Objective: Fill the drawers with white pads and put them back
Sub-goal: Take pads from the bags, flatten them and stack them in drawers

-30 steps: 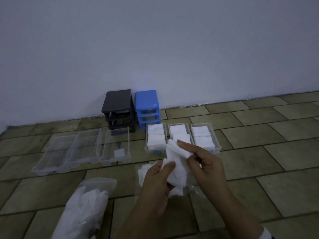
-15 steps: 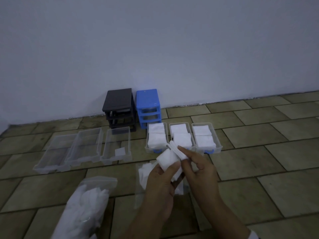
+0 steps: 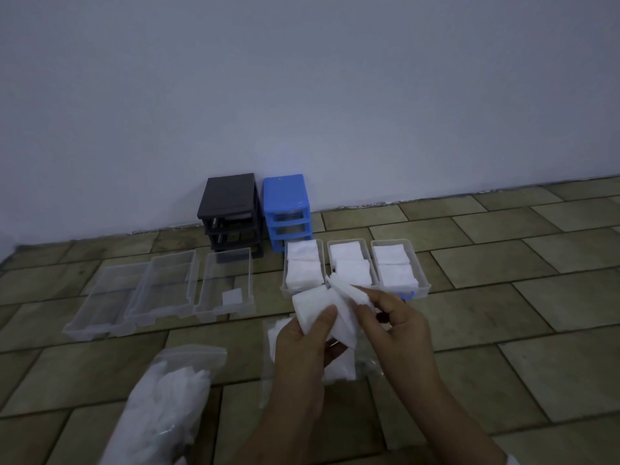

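1. Head view, straight down at the hands: the left hand (image 3: 303,344) grips a stack of white pads (image 3: 313,305), thumb curled over the top pad, fingers underneath. The right hand (image 3: 394,322) pinches the near edge of a loose pad (image 3: 349,290) that fans up and away toward the drawers. Both hands sit together over the floor (image 3: 503,330), roughly mid-frame.
2. No brand, label or writing readable anywhere; everything is plain plastic and the lighting is dim.
3. Just beyond the hands, three clear filled drawers (image 3: 392,268) sit side by side, long axes running away toward the wall, each with two piles of pads. The rightmost one shows a blue handle (image 3: 406,294) on its near end.
4. Left of those, three empty clear drawers (image 3: 161,290) lie in a row, long axes angled slightly, edges touching or overlapping. The rightmost one has a single small white square (image 3: 232,297) in it.
5. Against the wall (image 3: 302,95) stand a black drawer frame (image 3: 231,213) and a blue drawer frame (image 3: 287,209), just beside each other, slots open and facing this way.
6. Under the hands is an opened clear bag (image 3: 342,367) with pads in it; a second plastic bag of pads (image 3: 167,397) lies near-left.
7. Plenty of bare tiled floor off to the right and between the two rows of drawers.
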